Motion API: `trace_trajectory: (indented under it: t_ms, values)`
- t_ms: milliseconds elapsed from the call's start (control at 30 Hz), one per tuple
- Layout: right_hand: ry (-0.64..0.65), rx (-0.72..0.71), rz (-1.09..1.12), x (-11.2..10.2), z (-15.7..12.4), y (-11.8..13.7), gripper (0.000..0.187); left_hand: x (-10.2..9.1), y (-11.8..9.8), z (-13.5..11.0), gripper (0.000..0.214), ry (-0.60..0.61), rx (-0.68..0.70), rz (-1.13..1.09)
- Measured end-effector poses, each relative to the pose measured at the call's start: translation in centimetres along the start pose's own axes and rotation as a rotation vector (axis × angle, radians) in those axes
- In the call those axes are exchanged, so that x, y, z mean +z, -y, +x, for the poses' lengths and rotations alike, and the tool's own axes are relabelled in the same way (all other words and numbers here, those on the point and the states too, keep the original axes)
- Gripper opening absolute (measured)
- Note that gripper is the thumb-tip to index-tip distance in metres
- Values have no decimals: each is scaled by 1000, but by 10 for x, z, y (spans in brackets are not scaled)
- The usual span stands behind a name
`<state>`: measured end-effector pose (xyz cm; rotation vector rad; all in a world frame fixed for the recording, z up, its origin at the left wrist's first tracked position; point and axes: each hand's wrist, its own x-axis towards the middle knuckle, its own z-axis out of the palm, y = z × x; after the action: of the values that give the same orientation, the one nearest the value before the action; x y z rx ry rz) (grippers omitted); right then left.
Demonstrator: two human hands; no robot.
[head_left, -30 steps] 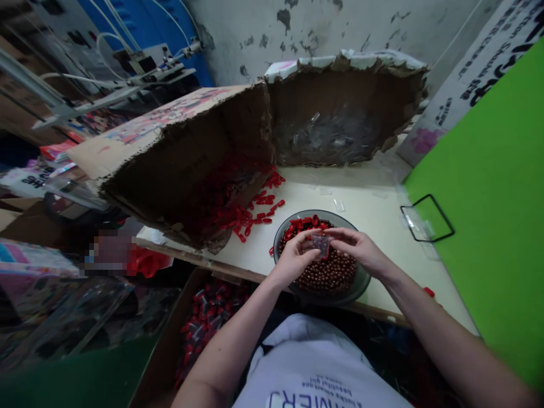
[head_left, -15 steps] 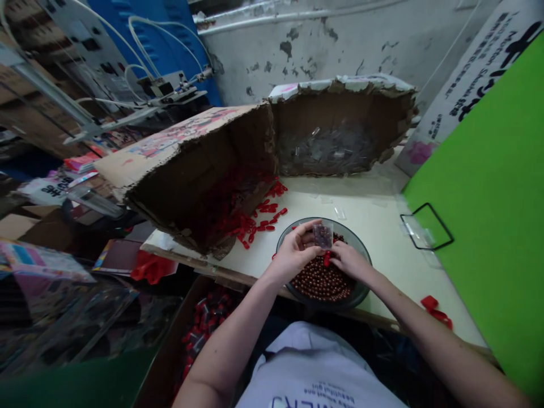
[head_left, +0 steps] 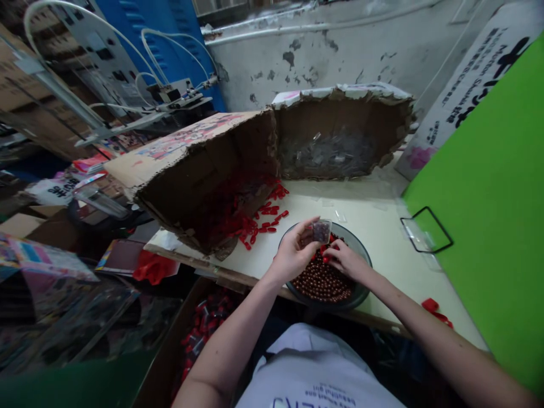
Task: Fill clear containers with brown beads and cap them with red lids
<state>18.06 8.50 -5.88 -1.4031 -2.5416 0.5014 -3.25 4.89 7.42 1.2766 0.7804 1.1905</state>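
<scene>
Your left hand (head_left: 292, 255) grips the clear packet (head_left: 322, 231) higher now; your right hand (head_left: 346, 260) pinches a red piece (head_left: 325, 259) above the bowl (head_left: 361, 243) of brown beads (head_left: 323, 286) on the cream table (head_left: 382, 243)

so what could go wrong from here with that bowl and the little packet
The bowl of brown beads sits right at the front edge of the table, so a knock might spill beads off it. The small clear packet in the left hand is held over the bowl and could slip in among them. The right hand, close to the red pieces, could scatter them.
</scene>
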Motion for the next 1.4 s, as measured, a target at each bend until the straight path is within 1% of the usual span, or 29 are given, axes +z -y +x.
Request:
trace_trajectory:
  t_ms: [100,200,267,367,400,467,533,567,600,667,733,833,933,1033,1100,1200,1300,1400]
  values:
    - [-58,-21,47,-3,0,1,23,4,-2,1,50,24,36,5]
    - [-136,-32,187,-8,0,3,19,7,-5,3,52,46,37,-10]
    - [-167,-12,272,-14,1,5,17,8,-7,3,55,51,8,-36]
    - [-198,66,405,-27,0,11,23,9,-10,4,58,66,-58,-101]
    - [-224,99,504,-32,0,14,25,9,-10,5,59,64,-76,-122]
    - [-307,169,799,-44,-1,22,28,7,-9,5,58,50,-108,-155]
    - [-391,214,1098,-59,-2,32,29,4,-5,4,53,19,-136,-167]
    - [-421,224,1211,-67,-3,37,28,2,-3,3,49,-1,-147,-163]
    - [-442,227,1296,-75,-4,42,26,0,0,1,44,-19,-158,-153]
    - [-472,214,1385,-90,-6,52,23,-2,6,-2,35,-27,-182,-137]
    - [-508,201,1400,-101,-7,59,22,-2,12,-5,31,-15,-205,-141]
    - [-590,197,1395,-108,-8,68,19,2,17,-10,30,-9,-242,-173]
    - [-665,173,1350,-106,-8,75,23,8,19,-12,32,-10,-259,-172]
    - [-691,173,1317,-99,-10,82,32,13,22,-11,31,-19,-230,-142]
    - [-710,175,1285,-93,-12,86,29,15,24,-10,29,-26,-213,-116]
    - [-707,156,1149,-88,-15,87,15,16,26,-10,28,-22,-206,-74]
    - [-665,111,989,-89,-20,85,13,15,26,-11,30,-11,-199,-48]
    - [-600,87,895,-92,-25,85,13,14,25,-11,30,-5,-189,-4]
